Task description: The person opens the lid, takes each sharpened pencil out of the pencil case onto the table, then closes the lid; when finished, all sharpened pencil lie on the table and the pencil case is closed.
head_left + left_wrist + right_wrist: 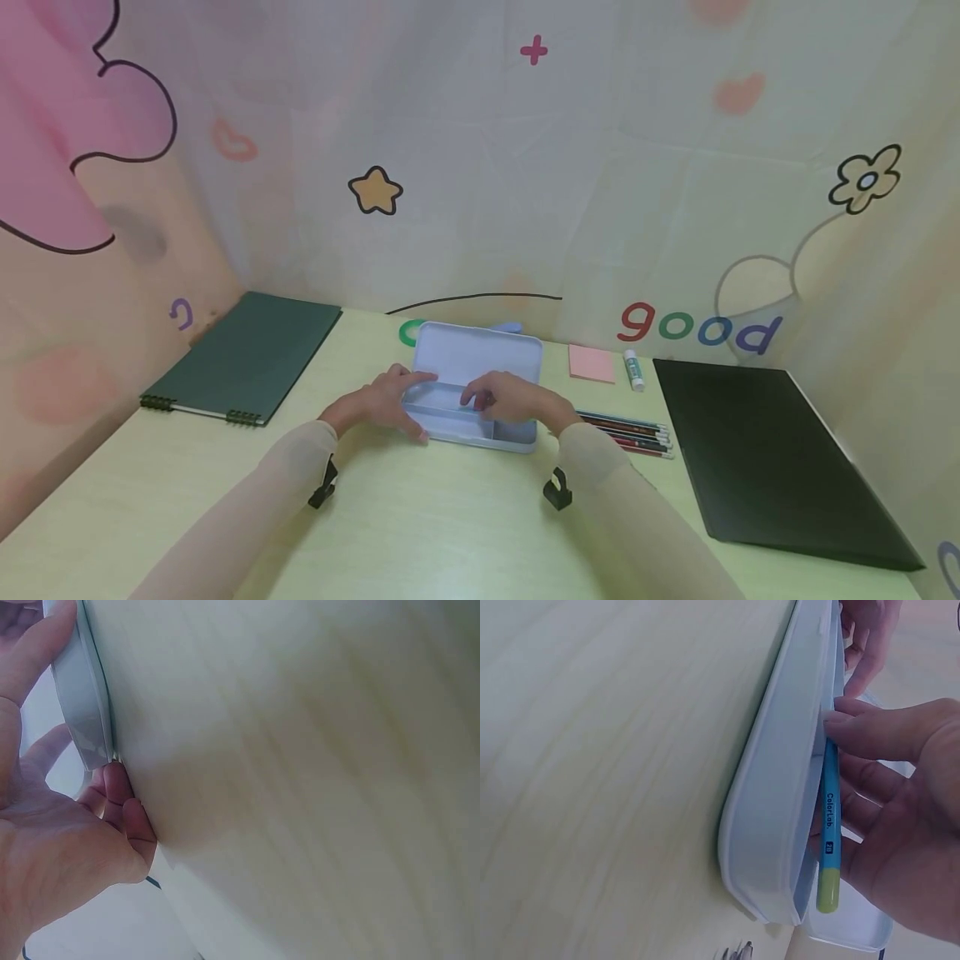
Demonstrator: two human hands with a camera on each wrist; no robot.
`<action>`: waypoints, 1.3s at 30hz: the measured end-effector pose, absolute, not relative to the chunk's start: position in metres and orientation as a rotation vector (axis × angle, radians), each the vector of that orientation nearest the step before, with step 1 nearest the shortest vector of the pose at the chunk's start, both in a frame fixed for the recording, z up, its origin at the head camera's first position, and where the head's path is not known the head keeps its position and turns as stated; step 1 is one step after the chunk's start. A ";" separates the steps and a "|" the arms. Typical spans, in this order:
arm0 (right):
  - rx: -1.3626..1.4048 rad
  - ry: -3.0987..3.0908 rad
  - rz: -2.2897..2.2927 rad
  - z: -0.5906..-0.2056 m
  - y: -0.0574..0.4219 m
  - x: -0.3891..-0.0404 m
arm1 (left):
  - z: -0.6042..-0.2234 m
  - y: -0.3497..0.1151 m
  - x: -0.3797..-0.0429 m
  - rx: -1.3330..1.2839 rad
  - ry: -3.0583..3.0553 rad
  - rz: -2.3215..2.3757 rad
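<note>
A pale blue-grey pencil case (pixel 478 350) lies with its lid up, its inside split into compartments. At its left end my left hand (pixel 386 404) holds the case, thumb at the front wall and other fingers round the end, as the left wrist view shows on the case wall (pixel 81 705). My right hand (pixel 506 396) reaches over the tray. Between thumb and fingers it pinches a blue pencil (pixel 830 802) with a yellow-green end, printed "ColorLab. 2B", along the case's front rim (pixel 780 787). The head view hides most of this pencil behind the right hand.
Several pencils (pixel 633 435) lie right of the case, beneath the right forearm. Behind them are pink sticky notes (pixel 591 363) and a glue stick (pixel 633 371). A green ring (pixel 408 332) sits behind the case. A dark green notebook (pixel 251 358) lies left, a black board (pixel 780 467) right.
</note>
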State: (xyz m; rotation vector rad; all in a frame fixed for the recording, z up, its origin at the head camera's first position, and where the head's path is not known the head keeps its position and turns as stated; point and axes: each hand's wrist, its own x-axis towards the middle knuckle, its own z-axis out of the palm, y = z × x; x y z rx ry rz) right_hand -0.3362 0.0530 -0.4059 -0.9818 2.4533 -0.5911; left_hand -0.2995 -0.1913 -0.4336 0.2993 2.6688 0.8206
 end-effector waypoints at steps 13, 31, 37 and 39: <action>-0.976 2.460 -0.614 -0.398 0.059 -0.335 | -0.434 -0.190 -0.300 0.293 2.674 0.802; -1.028 2.464 -0.658 -0.388 0.102 -0.336 | -0.433 -0.191 -0.300 0.314 2.678 0.803; -0.959 2.498 -0.643 -0.388 0.119 -0.334 | -0.434 -0.191 -0.300 0.296 2.672 0.818; -0.940 2.507 -0.634 -0.388 0.124 -0.333 | -0.434 -0.191 -0.300 0.295 2.669 0.826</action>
